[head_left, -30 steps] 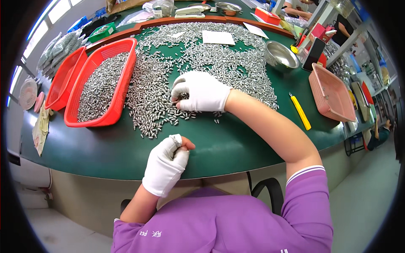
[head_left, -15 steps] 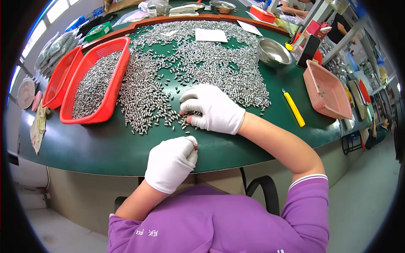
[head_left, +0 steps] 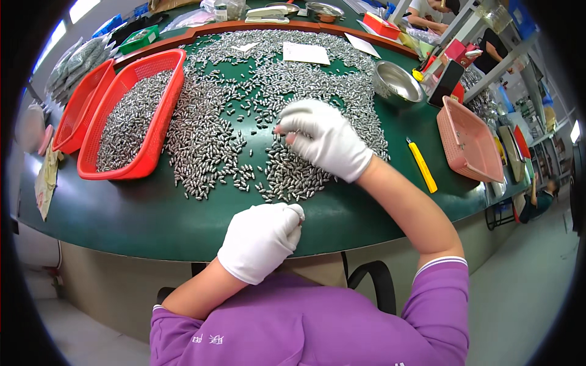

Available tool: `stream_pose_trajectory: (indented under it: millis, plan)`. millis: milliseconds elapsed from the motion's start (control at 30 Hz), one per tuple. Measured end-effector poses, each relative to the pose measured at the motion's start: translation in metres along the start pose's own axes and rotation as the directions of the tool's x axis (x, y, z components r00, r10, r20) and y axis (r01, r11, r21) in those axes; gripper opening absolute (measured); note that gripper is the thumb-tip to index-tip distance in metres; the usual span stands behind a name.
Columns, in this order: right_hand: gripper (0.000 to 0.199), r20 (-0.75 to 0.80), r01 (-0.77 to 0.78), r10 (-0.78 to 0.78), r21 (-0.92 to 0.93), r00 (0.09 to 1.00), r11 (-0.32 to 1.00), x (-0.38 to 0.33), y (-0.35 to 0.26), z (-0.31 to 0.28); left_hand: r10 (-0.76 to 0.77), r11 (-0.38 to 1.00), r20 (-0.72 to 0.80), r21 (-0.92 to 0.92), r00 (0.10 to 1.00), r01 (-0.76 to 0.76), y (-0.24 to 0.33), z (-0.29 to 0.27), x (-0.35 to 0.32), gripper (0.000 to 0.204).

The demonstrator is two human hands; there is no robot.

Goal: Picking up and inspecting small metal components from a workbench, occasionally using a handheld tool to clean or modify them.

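Observation:
Small silver bullet-shaped metal parts lie thickly spread over the green table. My right hand, in a white glove with bare thumb and index tips, hovers over the near middle of the spread. Its fingers are bent, with a gap between thumb and index finger, and I see nothing held there. Just below the thumb is a dense cluster of the parts. My left hand, also gloved in white, is closed near the table's front edge. Whatever its curled fingers hold, if anything, is hidden.
A red basket heaped with parts stands at left, beside another red basket. To the right are a yellow utility knife, a steel bowl and a pink basket. White paper lies at the back; another person sits beyond.
My right hand has moved right and slightly away from me, uncovering the cluster of parts. My left hand, still closed, has shifted a little right. The view has moved slightly.

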State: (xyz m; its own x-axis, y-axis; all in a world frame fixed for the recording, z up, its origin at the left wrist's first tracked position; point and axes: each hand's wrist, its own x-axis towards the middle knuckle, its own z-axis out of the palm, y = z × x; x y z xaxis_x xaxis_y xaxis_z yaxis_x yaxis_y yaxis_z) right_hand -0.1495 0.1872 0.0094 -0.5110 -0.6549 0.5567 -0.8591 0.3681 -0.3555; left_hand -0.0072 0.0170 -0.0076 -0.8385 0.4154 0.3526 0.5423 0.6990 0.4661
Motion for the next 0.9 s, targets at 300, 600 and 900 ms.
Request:
stream_pose_trajectory:
  millis: [300, 600, 900]
  plan:
    - [0.040, 0.213, -0.236, 0.283, -0.222, 0.935, 0.946, -0.007, 0.033, 0.002, -0.038, 0.997, 0.029, -0.059, 0.999, 0.040, 0.000, -0.002, 0.002, 0.007]
    - [0.043, 0.309, -0.085, 0.095, -0.046, 0.946, 0.995, -0.022, -0.009, -0.001, -0.012, 1.000, 0.008, -0.029, 1.000, 0.012, -0.001, 0.002, 0.000, 0.013]
    - [0.054, 0.324, 0.096, -0.054, -0.114, 0.944, 0.989, -0.044, -0.037, 0.002, -0.016, 0.999, 0.003, -0.036, 1.000, 0.016, -0.002, 0.001, -0.001, 0.008]
